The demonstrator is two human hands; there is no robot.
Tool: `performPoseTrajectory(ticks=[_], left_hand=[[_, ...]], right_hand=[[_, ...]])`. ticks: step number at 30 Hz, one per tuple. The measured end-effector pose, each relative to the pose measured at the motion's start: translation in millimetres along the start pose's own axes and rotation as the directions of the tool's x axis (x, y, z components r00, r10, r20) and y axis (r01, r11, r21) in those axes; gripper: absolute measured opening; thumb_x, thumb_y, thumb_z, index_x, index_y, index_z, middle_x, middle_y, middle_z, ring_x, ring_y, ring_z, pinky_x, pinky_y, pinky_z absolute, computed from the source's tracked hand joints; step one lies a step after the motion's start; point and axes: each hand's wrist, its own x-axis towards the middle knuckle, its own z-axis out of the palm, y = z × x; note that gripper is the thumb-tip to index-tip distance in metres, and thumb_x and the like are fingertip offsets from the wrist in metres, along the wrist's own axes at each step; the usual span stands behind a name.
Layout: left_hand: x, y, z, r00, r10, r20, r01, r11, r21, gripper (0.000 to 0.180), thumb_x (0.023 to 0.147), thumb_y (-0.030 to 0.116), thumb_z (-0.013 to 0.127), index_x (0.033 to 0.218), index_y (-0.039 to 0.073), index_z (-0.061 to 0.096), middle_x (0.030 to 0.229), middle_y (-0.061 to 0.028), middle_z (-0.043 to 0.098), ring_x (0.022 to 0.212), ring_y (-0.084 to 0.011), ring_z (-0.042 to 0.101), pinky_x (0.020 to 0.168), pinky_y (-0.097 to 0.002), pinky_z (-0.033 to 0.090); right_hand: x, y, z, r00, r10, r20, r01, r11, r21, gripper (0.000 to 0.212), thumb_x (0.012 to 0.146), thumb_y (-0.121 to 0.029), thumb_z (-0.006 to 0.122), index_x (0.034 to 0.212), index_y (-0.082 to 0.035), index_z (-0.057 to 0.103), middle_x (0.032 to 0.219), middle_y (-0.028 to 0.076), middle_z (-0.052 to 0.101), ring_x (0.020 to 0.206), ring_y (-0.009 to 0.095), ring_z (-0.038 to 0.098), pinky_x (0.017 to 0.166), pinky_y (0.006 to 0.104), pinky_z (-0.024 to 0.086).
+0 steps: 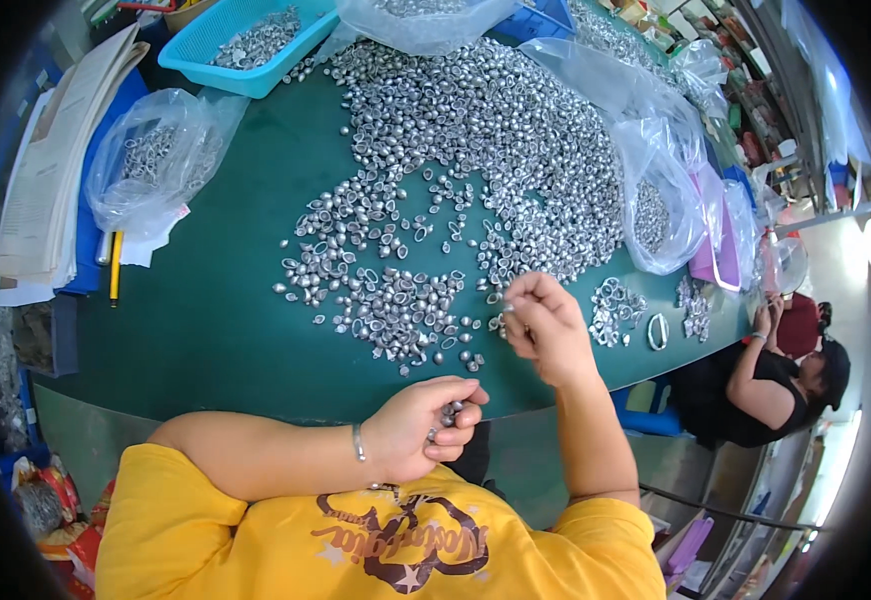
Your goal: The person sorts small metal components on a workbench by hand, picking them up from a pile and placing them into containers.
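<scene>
My left hand (424,428) is curled palm-up at the table's near edge, its fingers closed loosely round several small silver metal pieces (448,412). Higher and to the right, my right hand (554,328) pinches a small silvery piece (508,308) between thumb and fingertips; its exact shape is too small to make out. Beyond both hands spreads a large heap of shiny oval metal pieces (476,110), some solid-looking, some like open rings. A looser group of the same pieces (396,310) lies in front, left of my right hand.
Right of my right hand are two small piles of metal pieces (614,310) and a single larger ring (659,332). Plastic bags (661,200) and a turquoise basket (246,78) line the green table (226,330). Papers (56,190) stand left; another person (771,390) sits at right.
</scene>
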Motion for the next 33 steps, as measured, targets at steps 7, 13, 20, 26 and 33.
performPoseTrajectory(ticks=[7, 13, 20, 26, 33], left_hand=[[-3.0, 0.9, -2.0, 0.999, 0.011, 0.039, -0.010, 0.999, -0.040, 0.020, 0.091, 0.020, 0.041, 0.087, 0.005, 0.053, 0.067, -0.0018, 0.044, 0.048, -0.0082, 0.035, 0.040, -0.0192, 0.027], [-3.4, 0.3, -3.6, 1.000, 0.030, 0.003, -0.029, 0.998, -0.055, 0.017, 0.090, 0.021, 0.045, 0.088, 0.005, 0.050, 0.067, -0.0019, 0.046, 0.046, -0.0073, 0.035, 0.037, -0.0192, 0.025], [-3.2, 1.4, -2.5, 0.999, 0.045, -0.011, -0.045, 0.998, -0.042, 0.018, 0.091, 0.018, 0.042, 0.088, 0.005, 0.054, 0.068, -0.0026, 0.045, 0.048, -0.0083, 0.035, 0.040, -0.0195, 0.027], [-2.2, 2.9, -1.7, 0.998, 0.066, -0.017, -0.066, 0.996, -0.055, 0.018, 0.091, 0.017, 0.042, 0.088, 0.004, 0.054, 0.068, -0.0037, 0.045, 0.047, -0.0087, 0.035, 0.040, -0.0197, 0.027], [-2.8, 2.4, -2.9, 0.998, 0.064, -0.006, -0.064, 0.996, -0.063, 0.018, 0.091, 0.015, 0.041, 0.089, 0.003, 0.054, 0.067, -0.0042, 0.045, 0.047, -0.0092, 0.036, 0.041, -0.0201, 0.027]], right_hand=[[-3.9, -0.5, -8.2, 0.843, 0.247, 0.477, -0.497, 0.019, 0.868, 0.013, 0.086, -0.003, 0.040, 0.094, -0.003, 0.050, 0.058, 0.004, 0.038, 0.043, 0.008, 0.030, 0.036, 0.0191, 0.022], [-8.6, 3.4, -10.6, 0.903, 0.166, 0.396, -0.413, 0.086, 0.907, 0.012, 0.083, -0.011, 0.039, 0.083, -0.001, 0.046, 0.062, 0.008, 0.043, 0.043, 0.012, 0.033, 0.036, 0.0221, 0.026], [6.6, 0.9, 8.7, 0.989, -0.126, -0.076, 0.064, 0.832, -0.551, 0.011, 0.078, -0.009, 0.064, 0.079, 0.002, 0.062, 0.058, 0.004, 0.057, 0.053, 0.008, 0.053, 0.049, 0.0238, 0.042], [8.4, -6.1, -5.9, 0.892, 0.451, 0.019, -0.439, 0.857, 0.271, 0.012, 0.081, -0.010, 0.062, 0.078, 0.001, 0.060, 0.058, -0.002, 0.051, 0.045, 0.006, 0.043, 0.041, 0.0202, 0.032], [6.1, 5.4, -21.4, 0.895, 0.218, 0.389, -0.443, 0.331, 0.833, 0.016, 0.088, -0.014, 0.049, 0.081, 0.000, 0.052, 0.059, 0.001, 0.038, 0.044, 0.007, 0.030, 0.037, 0.0190, 0.021]])
